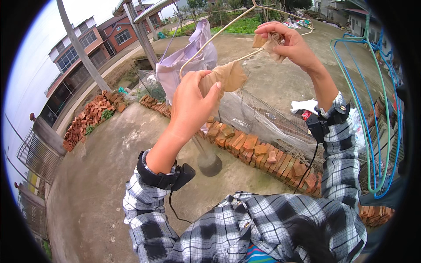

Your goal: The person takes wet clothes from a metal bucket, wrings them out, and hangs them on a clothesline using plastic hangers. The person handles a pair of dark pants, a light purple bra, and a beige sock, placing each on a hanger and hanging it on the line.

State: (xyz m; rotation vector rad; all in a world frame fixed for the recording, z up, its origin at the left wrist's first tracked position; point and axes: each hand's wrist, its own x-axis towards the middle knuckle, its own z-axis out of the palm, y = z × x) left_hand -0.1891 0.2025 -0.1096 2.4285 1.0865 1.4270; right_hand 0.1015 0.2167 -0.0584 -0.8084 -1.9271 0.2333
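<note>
My left hand (194,98) is closed on a piece of thin tan fabric (230,77) that drapes over the lower bar of a cream clothes hanger (215,37). Farther right along the same bar, my right hand (289,41) pinches a bunched tan fabric piece (273,46) between thumb and fingers. Whether the two pieces are joined cannot be told. The hanger's upper part reaches the top of the view. Behind my left hand, a pale lilac garment (184,59) hangs from another hanger near a metal rail.
Green and blue hangers (371,115) hang at the right. A metal post (144,39) stands left, and a round weighted base (210,164) rests on the concrete below. A low row of bricks (256,148) crosses the yard beside netting (266,121). Another brick pile (88,118) lies left.
</note>
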